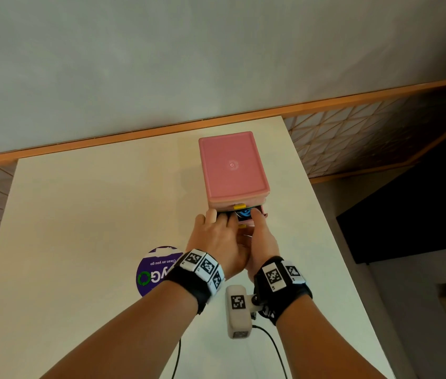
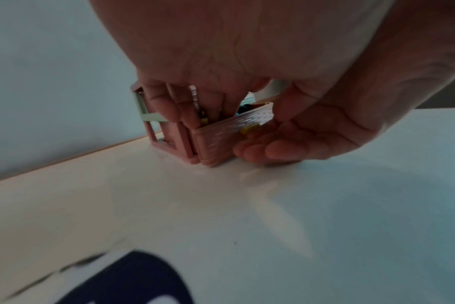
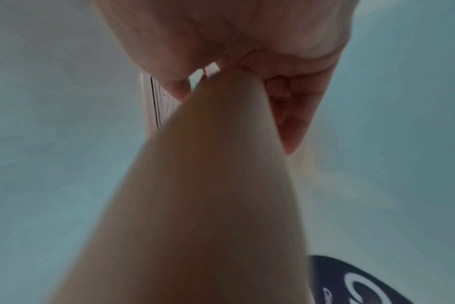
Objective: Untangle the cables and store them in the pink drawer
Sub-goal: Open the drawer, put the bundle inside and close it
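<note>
Head: pink drawer (image 1: 254,218) part-open on table (image 1: 93,214), blue cable (image 1: 244,213) inside – left hand (image 1: 217,236) fingers reach in | Left wrist: right hand (image 2: 312,131) fingers cup drawer front | Right wrist: grip cannot be told.

Left hand (image 1: 217,236) and right hand (image 1: 261,236): bare, forearms unsleeved. Left wrist band (image 1: 198,274): black strap, fitted with white blocks on which black-and-white square markers were printed. Right wrist band (image 1: 284,283): black strap, likewise fitted with white marker blocks. Wrist camera housing (image 1: 238,310): off-white rounded box, one square marker on its upper face, mounted on the right band. Black cables (image 1: 273,348): two thin leads were seen under the forearms
</note>
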Demonstrator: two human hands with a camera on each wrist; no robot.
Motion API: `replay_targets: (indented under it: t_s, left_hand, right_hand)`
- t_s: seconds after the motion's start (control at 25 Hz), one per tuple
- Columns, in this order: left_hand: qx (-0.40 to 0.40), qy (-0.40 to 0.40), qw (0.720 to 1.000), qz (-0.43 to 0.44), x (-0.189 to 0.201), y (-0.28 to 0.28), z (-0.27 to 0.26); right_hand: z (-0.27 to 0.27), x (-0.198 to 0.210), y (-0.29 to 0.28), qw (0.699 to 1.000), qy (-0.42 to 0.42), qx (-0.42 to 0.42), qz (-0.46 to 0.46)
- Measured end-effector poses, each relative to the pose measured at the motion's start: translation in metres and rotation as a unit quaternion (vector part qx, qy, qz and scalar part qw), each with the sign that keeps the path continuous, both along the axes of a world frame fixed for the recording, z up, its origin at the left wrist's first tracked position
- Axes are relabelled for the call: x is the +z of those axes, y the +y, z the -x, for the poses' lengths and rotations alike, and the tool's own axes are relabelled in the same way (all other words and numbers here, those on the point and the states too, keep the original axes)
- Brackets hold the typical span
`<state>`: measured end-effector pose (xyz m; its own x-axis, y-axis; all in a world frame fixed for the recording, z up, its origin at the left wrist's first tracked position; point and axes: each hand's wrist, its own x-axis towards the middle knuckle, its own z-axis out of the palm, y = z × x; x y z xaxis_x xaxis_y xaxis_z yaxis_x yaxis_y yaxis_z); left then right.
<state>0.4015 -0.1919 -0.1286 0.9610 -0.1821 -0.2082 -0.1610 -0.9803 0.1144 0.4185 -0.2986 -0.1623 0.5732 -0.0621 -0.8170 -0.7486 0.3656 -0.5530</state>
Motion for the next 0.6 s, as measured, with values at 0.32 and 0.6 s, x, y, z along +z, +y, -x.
replay_targets:
  t_s: [0.32,0.6]
  left_hand:
    - [0.060,-0.031,0.986,0.154,-0.004,0.025,0.003]
    - [0.319,-0.084,0.893,0.305,-0.023,0.027,-0.018]
  right_hand:
    - [-0.001,0.005,-0.005,0.997,-0.015,0.076,-0.010]
    - [0.006,0.002,-0.004,0.998,-0.031,0.047,-0.017]
